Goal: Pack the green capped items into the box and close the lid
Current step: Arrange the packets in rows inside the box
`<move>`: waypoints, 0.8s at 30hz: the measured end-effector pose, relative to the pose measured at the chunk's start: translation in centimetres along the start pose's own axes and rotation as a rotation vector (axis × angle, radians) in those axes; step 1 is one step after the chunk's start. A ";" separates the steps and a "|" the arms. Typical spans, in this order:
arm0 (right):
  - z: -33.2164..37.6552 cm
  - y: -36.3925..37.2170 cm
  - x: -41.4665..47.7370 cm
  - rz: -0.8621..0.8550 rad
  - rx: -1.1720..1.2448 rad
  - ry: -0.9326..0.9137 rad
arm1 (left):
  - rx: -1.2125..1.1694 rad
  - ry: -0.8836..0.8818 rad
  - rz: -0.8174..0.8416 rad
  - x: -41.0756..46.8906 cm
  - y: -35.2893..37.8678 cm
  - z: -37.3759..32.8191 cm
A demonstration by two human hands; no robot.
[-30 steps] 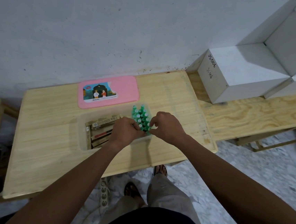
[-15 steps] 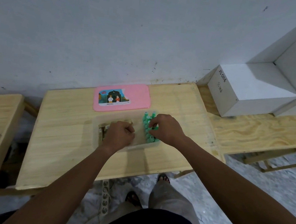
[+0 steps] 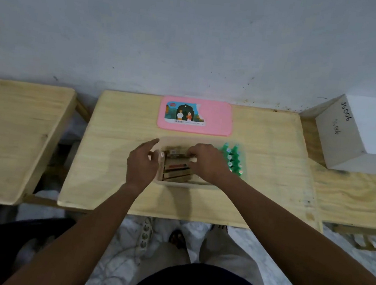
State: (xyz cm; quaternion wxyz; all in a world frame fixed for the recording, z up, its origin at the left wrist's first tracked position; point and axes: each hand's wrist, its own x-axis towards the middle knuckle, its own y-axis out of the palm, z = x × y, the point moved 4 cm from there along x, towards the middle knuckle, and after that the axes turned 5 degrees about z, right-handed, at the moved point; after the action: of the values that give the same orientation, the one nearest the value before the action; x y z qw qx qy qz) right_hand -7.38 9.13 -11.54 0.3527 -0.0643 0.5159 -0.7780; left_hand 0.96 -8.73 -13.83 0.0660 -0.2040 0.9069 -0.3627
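Pale wooden table against a grey wall carries the clear box, with the pink lid lying flat just behind it. The green capped items stand packed at the box's right end. The hands are apart: the left hand rests loose-fingered at the left wall, and the right hand appears to grip the brown cartons. Square those cartons low so the lid seats cleanly. Half a second earlier the right hand was on the green caps and the left was fisted over the cartons.
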 end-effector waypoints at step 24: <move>3.6 5.1 4.5 0.056 -0.200 -0.047 | -0.527 -0.364 0.113 0.2 1.5 4.9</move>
State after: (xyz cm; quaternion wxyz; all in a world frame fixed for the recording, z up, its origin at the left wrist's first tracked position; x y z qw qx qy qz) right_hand -6.55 2.49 -15.42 0.3781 -0.1029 0.5841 -0.7108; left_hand 1.60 -10.93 -18.48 0.1922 -0.2249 0.9528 -0.0688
